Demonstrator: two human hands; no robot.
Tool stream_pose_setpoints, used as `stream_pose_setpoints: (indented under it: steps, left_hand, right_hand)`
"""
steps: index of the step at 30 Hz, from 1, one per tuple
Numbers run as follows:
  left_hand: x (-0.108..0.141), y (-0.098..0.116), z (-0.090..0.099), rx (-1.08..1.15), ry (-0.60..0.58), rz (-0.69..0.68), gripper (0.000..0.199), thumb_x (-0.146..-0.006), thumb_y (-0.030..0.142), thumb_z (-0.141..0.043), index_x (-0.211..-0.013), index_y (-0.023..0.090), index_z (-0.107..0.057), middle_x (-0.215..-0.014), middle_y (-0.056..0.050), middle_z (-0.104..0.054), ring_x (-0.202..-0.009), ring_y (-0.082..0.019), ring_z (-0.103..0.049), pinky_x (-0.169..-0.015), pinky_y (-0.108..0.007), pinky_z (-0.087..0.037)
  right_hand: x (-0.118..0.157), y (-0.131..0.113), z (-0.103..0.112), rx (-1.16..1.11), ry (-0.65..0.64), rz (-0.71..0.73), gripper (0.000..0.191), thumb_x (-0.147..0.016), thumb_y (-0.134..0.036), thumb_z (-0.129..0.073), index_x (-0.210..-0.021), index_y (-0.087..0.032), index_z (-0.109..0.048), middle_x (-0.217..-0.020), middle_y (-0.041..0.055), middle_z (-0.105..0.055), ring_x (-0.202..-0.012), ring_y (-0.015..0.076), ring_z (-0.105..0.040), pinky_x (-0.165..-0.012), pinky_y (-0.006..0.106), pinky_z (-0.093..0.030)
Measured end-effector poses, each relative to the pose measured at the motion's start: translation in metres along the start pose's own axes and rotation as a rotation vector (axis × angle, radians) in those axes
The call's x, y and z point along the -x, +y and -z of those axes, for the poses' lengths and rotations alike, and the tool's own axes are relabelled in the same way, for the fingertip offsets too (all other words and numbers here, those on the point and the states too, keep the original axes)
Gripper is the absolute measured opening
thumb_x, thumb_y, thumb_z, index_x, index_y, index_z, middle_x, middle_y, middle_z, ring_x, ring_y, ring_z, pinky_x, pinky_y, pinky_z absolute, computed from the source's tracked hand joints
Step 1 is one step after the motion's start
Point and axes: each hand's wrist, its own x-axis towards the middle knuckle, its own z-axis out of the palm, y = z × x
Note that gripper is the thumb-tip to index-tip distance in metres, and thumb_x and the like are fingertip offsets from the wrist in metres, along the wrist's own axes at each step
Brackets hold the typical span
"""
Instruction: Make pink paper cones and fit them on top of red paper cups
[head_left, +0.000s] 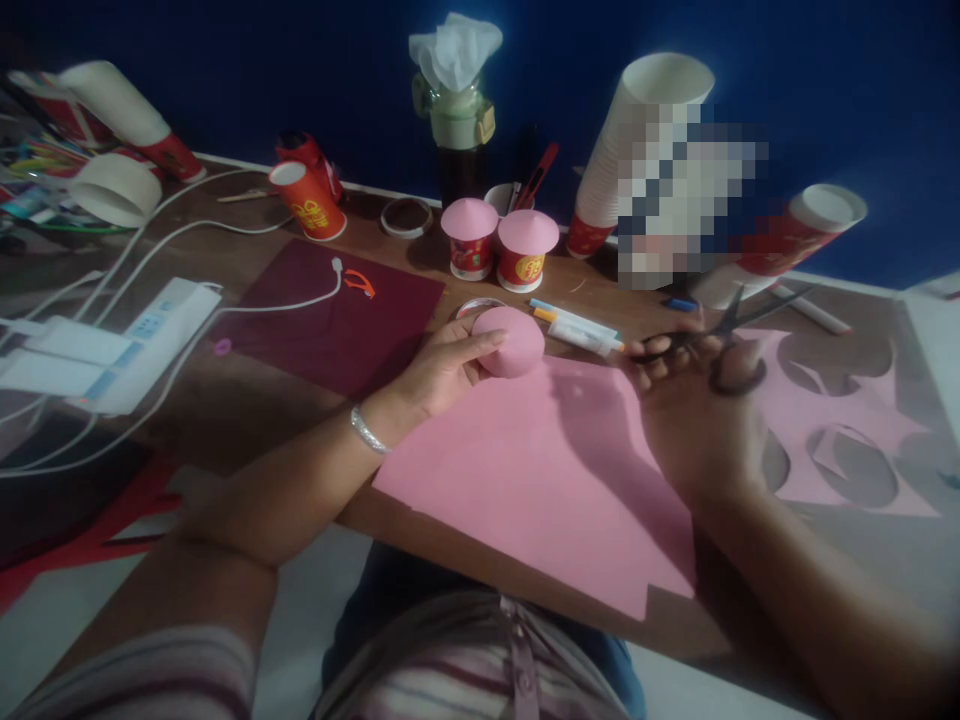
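Note:
My left hand [454, 365] pinches a round pink paper disc [517, 345], thumb on top, above the upper edge of a large pink paper sheet [517, 470]. Over to the right, my right hand [694, 400] is closed on black-handled scissors [739, 365], whose blades are parted and point away to the right. That hand is slightly blurred. Two red paper cups stand side by side beyond the disc, one topped by a pink paper cone [470, 218] and the other by a second pink cone [529, 232].
Pink paper scraps with round holes [832, 410] lie at the right. Markers [577, 330] rest behind the sheet. A dark red sheet [330, 310], a white power strip [135, 340] and cables are at the left. Tall cup stacks [667, 90] and a tissue-topped bottle [457, 120] stand along the blue wall.

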Motion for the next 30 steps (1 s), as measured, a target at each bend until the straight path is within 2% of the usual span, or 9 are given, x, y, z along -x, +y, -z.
stream_pose_setpoints:
  steps: [3, 6, 9, 13, 16, 19, 22, 26, 30]
  left_hand:
    - [0.000, 0.000, -0.003, -0.006, 0.026, 0.016, 0.047, -0.078, 0.030, -0.088, -0.118, 0.017, -0.067, -0.108, -0.006, -0.073, -0.100, -0.019, -0.068, -0.089, -0.031, -0.054]
    - [0.000, -0.001, -0.002, -0.008, 0.026, 0.013, 0.042, -0.080, 0.031, -0.086, -0.117, 0.018, -0.070, -0.108, -0.006, -0.074, -0.102, -0.020, -0.069, -0.093, -0.032, -0.054]
    - [0.001, -0.003, 0.001, -0.090, 0.015, 0.031, 0.041, -0.079, 0.034, -0.087, -0.113, 0.017, -0.073, -0.106, -0.006, -0.075, -0.096, -0.018, -0.070, -0.085, -0.027, -0.053]
    - [0.001, -0.004, 0.006, -0.261, 0.033, 0.066, 0.044, -0.077, 0.042, -0.088, -0.110, 0.017, -0.075, -0.102, -0.006, -0.075, -0.084, -0.015, -0.069, -0.068, -0.022, -0.048]
    - [0.001, -0.004, 0.006, -0.304, 0.030, 0.076, 0.046, -0.074, 0.045, -0.090, -0.107, 0.018, -0.074, -0.098, -0.005, -0.075, -0.079, -0.015, -0.069, -0.064, -0.023, -0.048]
    - [0.002, -0.002, 0.003, -0.331, 0.030, 0.076, 0.045, -0.073, 0.046, -0.090, -0.105, 0.018, -0.074, -0.096, -0.005, -0.074, -0.079, -0.016, -0.070, -0.061, -0.023, -0.046]
    - [0.002, -0.002, 0.002, -0.345, 0.054, 0.078, 0.047, -0.072, 0.049, -0.091, -0.102, 0.017, -0.075, -0.094, -0.005, -0.073, -0.081, -0.016, -0.068, -0.061, -0.022, -0.046]
    - [0.002, -0.002, 0.002, -0.267, 0.086, 0.146, 0.050, -0.072, 0.055, -0.089, -0.099, 0.015, -0.076, -0.092, -0.007, -0.074, -0.081, -0.017, -0.067, -0.066, -0.026, -0.050]
    - [0.001, -0.005, 0.003, -0.145, 0.078, 0.180, 0.046, -0.076, 0.050, -0.088, -0.102, 0.013, -0.077, -0.099, -0.011, -0.077, -0.088, -0.020, -0.069, -0.071, -0.030, -0.053]
  right_hand:
    - [-0.003, 0.008, 0.002, -0.009, -0.040, -0.088, 0.038, -0.097, -0.069, -0.057, -0.097, -0.033, -0.070, -0.095, -0.0004, -0.072, -0.111, 0.0211, -0.073, -0.103, 0.040, -0.058]
    - [0.006, 0.012, -0.001, 0.025, -0.104, -0.140, 0.035, -0.096, -0.067, -0.061, -0.105, -0.034, -0.069, -0.101, 0.0010, -0.072, -0.115, 0.0225, -0.071, -0.103, 0.040, -0.058]
    - [0.013, 0.011, -0.004, 0.044, -0.156, -0.169, 0.033, -0.096, -0.062, -0.064, -0.109, -0.032, -0.068, -0.096, 0.0006, -0.069, -0.102, 0.0207, -0.073, -0.094, 0.038, -0.061]
    - [0.019, 0.008, -0.004, 0.189, -0.236, -0.190, 0.035, -0.094, -0.055, -0.071, -0.111, -0.026, -0.067, -0.083, -0.0012, -0.067, -0.075, 0.0161, -0.069, -0.071, 0.031, -0.060]
    - [0.022, 0.007, -0.003, 0.418, -0.284, -0.164, 0.036, -0.089, -0.047, -0.079, -0.110, -0.025, -0.060, -0.073, -0.0035, -0.069, -0.061, 0.0148, -0.065, -0.058, 0.028, -0.053]
    - [0.020, 0.006, 0.000, 0.588, -0.306, -0.131, 0.043, -0.081, -0.046, -0.085, -0.105, -0.026, -0.055, -0.068, -0.0044, -0.070, -0.056, 0.0155, -0.064, -0.052, 0.027, -0.051]
    - [0.014, 0.006, 0.005, 0.796, -0.308, -0.024, 0.039, -0.079, -0.045, -0.082, -0.102, -0.023, -0.060, -0.072, -0.0002, -0.074, -0.059, 0.0173, -0.067, -0.055, 0.029, -0.052]
    - [0.007, 0.009, 0.012, 1.011, -0.324, 0.117, 0.029, -0.081, -0.037, -0.072, -0.106, -0.023, -0.065, -0.078, 0.0027, -0.078, -0.061, 0.0179, -0.068, -0.056, 0.029, -0.052]
    - [0.005, 0.011, 0.015, 1.155, -0.333, 0.194, 0.030, -0.079, -0.030, -0.067, -0.108, -0.023, -0.068, -0.085, 0.0044, -0.080, -0.067, 0.0196, -0.073, -0.063, 0.029, -0.056]
